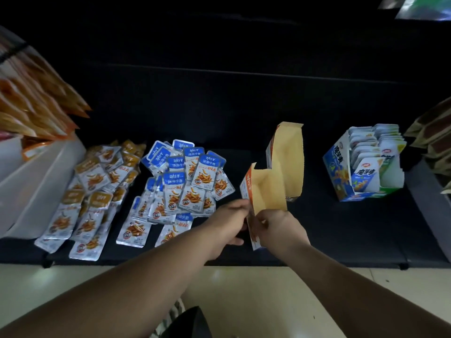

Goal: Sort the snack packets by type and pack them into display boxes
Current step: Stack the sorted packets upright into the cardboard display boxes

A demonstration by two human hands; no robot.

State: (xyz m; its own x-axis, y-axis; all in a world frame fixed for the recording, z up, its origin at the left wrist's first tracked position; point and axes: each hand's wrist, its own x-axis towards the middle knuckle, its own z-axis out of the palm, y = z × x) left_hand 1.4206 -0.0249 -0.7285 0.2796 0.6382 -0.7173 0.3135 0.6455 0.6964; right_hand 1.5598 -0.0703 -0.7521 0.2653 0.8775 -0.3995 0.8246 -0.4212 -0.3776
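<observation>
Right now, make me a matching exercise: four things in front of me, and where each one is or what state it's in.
1. orange-topped packets
2. blue-topped packets
3. orange-and-white display box
4. blue display box

a. gripped by left hand and right hand
b. far right, filled with packets
c. leftmost loose pile
d. middle loose pile

Pairs: 1-c, 2-d, 3-a, 4-b

Left hand (229, 220), right hand (280, 230) pinch orange box (266, 189); blue packets (185, 176) alongside; filled box (339, 167) apart.

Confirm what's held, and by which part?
The empty orange-and-white cardboard display box, gripped at its near end: left hand on the left edge, right hand on the right.
</observation>
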